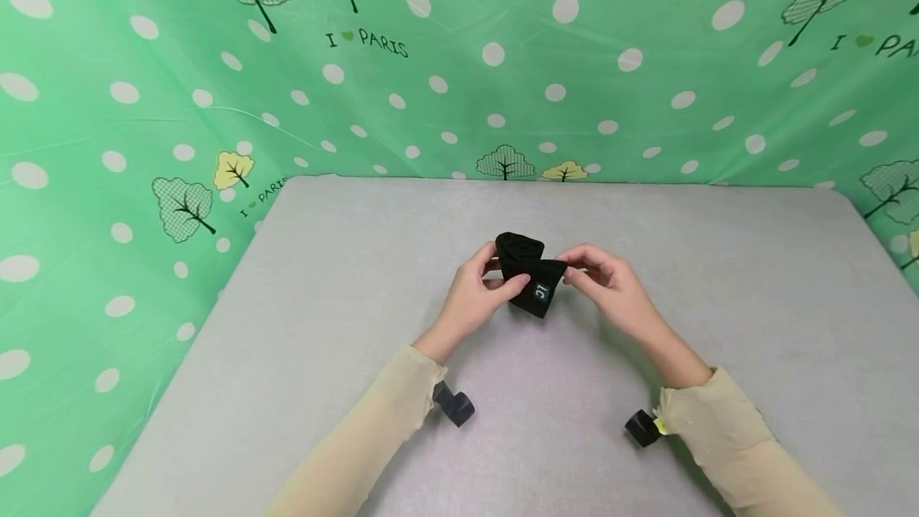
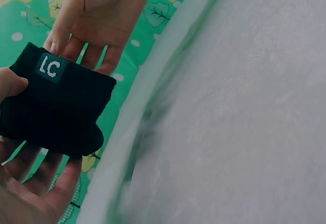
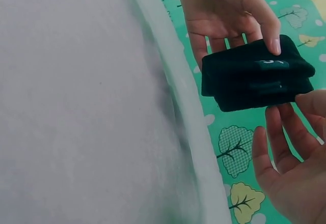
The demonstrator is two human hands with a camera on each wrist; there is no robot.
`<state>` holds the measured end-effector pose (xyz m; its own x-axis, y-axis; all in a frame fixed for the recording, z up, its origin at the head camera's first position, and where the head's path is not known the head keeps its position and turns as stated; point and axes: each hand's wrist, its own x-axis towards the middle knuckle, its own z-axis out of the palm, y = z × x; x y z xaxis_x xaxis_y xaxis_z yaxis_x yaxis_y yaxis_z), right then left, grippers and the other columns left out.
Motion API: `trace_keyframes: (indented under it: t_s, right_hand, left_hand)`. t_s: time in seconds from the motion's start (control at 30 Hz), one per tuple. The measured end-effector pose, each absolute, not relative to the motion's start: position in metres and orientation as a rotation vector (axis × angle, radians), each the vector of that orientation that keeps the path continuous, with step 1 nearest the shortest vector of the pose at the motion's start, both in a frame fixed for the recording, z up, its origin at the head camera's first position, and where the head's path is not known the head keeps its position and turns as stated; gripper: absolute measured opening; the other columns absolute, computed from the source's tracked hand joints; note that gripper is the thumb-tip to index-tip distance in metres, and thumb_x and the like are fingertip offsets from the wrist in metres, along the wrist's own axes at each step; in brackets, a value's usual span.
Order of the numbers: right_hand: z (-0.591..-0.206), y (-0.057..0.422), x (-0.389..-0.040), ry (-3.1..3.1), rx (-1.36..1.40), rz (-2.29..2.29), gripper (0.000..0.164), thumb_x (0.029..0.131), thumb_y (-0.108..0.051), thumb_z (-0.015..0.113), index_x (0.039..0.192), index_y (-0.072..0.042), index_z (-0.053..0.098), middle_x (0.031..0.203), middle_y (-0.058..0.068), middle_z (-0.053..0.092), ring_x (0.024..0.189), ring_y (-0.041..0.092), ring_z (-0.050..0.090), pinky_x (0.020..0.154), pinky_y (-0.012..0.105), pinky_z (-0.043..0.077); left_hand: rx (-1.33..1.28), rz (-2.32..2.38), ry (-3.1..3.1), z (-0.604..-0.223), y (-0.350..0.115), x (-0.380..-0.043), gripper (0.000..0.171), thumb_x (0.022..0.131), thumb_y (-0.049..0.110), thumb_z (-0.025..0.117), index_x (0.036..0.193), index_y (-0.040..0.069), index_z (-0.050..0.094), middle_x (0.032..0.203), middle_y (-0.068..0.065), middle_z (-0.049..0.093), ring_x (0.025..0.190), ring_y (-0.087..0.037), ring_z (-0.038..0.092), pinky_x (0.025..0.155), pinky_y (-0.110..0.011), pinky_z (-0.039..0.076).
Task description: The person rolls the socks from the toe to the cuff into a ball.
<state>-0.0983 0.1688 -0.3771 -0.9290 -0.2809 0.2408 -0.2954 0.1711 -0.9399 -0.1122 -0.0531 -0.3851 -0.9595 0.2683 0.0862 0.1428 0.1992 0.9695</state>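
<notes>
A folded black sock bundle (image 1: 531, 305) with a small patch of white letters is held above the table, between both hands. My left hand (image 1: 475, 287) grips its left side, thumb across the front and fingers behind. At the upper right corner, my right hand (image 1: 612, 284) pinches the edge of the fabric between thumb and fingertips. In the left wrist view the black bundle (image 2: 61, 107) shows its patch near the right thumb. The right wrist view shows the layered folds of the bundle (image 3: 244, 91), the left thumb lying over its top.
Beneath the hands lies a grey table (image 1: 345, 278). A green curtain (image 1: 445, 110) with white dots and printed trees hangs behind it and along its left side. Black wrist cameras (image 1: 456, 407) stick out from both light sleeves.
</notes>
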Motion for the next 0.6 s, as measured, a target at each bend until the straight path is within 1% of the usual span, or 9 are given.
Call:
trace_keyframes:
  t_s: [0.17,0.23,0.47,0.6]
  right_hand:
    - [-0.376,0.167,-0.096,-2.374,0.630,1.949,0.014,0.095,0.005,0.058,0.108,0.011,0.062,0.098,-0.017,0.066,0.091,0.001,0.063,0.081,0.015,0.052]
    - [-0.376,0.166,-0.096,-2.375,0.643,1.944,0.014,0.095,0.005,0.058,0.107,0.011,0.062,0.098,-0.016,0.066,0.091,0.002,0.063,0.081,0.015,0.052]
    - [-0.373,0.160,-0.094,-2.418,0.647,1.872,0.013,0.096,0.001,0.060,0.107,0.005,0.065,0.099,-0.016,0.065,0.093,0.002,0.062,0.082,0.018,0.051]
    - [-0.370,0.155,-0.094,-2.444,0.641,1.804,0.012,0.095,0.000,0.062,0.106,0.001,0.066,0.099,-0.008,0.067,0.095,0.001,0.062,0.085,0.017,0.052]
  left_hand:
    - [0.402,1.874,2.378,-0.385,-0.054,-0.113,0.039,0.091,0.018,0.071,0.128,0.008,0.060,0.124,-0.012,0.065,0.110,-0.025,0.063,0.088,-0.031,0.058]
    - [0.400,1.871,2.388,-0.385,-0.054,-0.113,0.039,0.091,0.018,0.071,0.127,0.008,0.060,0.124,-0.011,0.065,0.110,-0.025,0.063,0.088,-0.031,0.058]
    - [0.400,1.851,2.447,-0.383,-0.053,-0.111,0.034,0.091,0.017,0.072,0.122,0.006,0.062,0.118,-0.012,0.067,0.105,-0.025,0.065,0.083,-0.029,0.059]
    - [0.395,1.790,2.520,-0.381,-0.052,-0.110,0.033,0.090,0.016,0.070,0.121,0.007,0.063,0.117,-0.011,0.067,0.103,-0.025,0.066,0.081,-0.029,0.060]
